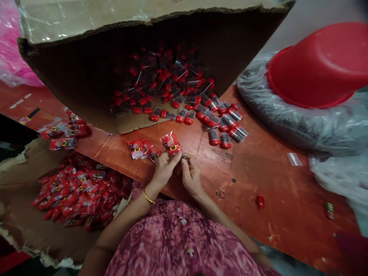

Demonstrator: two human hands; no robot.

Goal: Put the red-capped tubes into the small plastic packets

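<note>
Between thumb and fingers, my left hand (164, 168) pinches the lower edge of a red printed packet (170, 143). My right hand (191, 174) is closed beside it, its thumb and fingers on a small dark item by the packet's lower corner; most of that item is hidden. Several red printed cards (139, 148) lie on the table left of the packet. Beyond my hands, clear containers with red caps (213, 137) and dark contents lie loose on the table, spilling from a large cardboard box (135, 124) on its side.
A lower carton (17, 191) at the left holds many red packets (86, 191). More packets (63, 143) lie on the red table (238, 207). At the right are a red tub (319, 65) on a plastic-wrapped bundle (276, 111), a red cap (260, 202) and a small cylinder (329, 210).
</note>
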